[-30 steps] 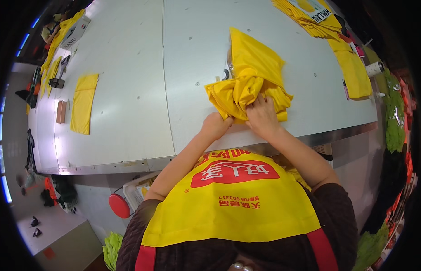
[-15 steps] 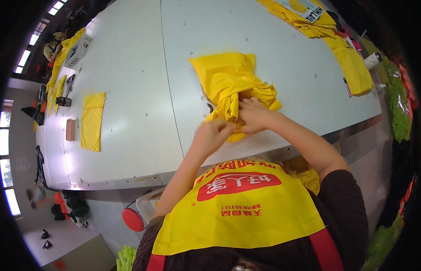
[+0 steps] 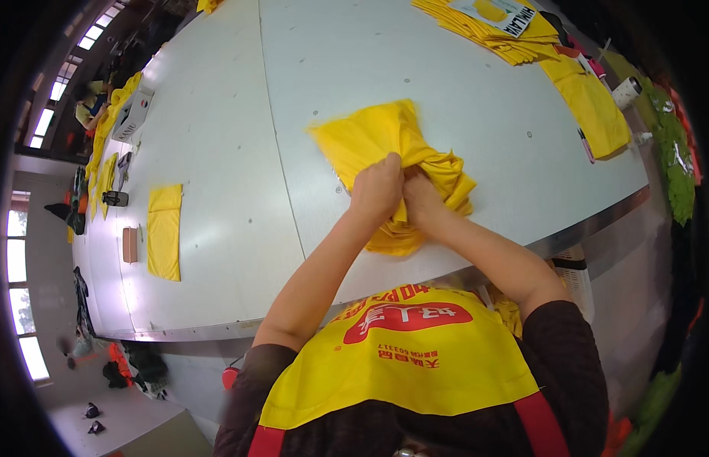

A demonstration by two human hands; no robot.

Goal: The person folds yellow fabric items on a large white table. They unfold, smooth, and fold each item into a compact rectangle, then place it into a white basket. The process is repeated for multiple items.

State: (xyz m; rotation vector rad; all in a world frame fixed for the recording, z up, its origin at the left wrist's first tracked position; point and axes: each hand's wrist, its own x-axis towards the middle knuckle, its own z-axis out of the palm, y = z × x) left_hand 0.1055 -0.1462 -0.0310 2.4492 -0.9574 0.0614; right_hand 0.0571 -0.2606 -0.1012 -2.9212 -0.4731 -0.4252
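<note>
A yellow piece of cloth [image 3: 370,131] lies bunched on the pale table in front of me, its far part fairly flat and its near part gathered in folds. With fingers closed, my left hand [image 3: 377,186] grips the gathered edge of the cloth. Right beside it, my right hand [image 3: 421,196] reaches into the folds, where the cloth and the left hand hide its fingers.
Folded yellow cloths [image 3: 495,34] are stacked at the far right, beside another yellow cloth [image 3: 587,107] and a thread spool [image 3: 627,93]. A folded yellow piece [image 3: 165,232] and a small brown box [image 3: 130,245] lie left. Another person [image 3: 92,107] works at far left.
My left hand has moved up and right along the cloth, close to the right hand. The right hand has gone deeper into the folds. The cloth's far edge has shifted and tilted.
</note>
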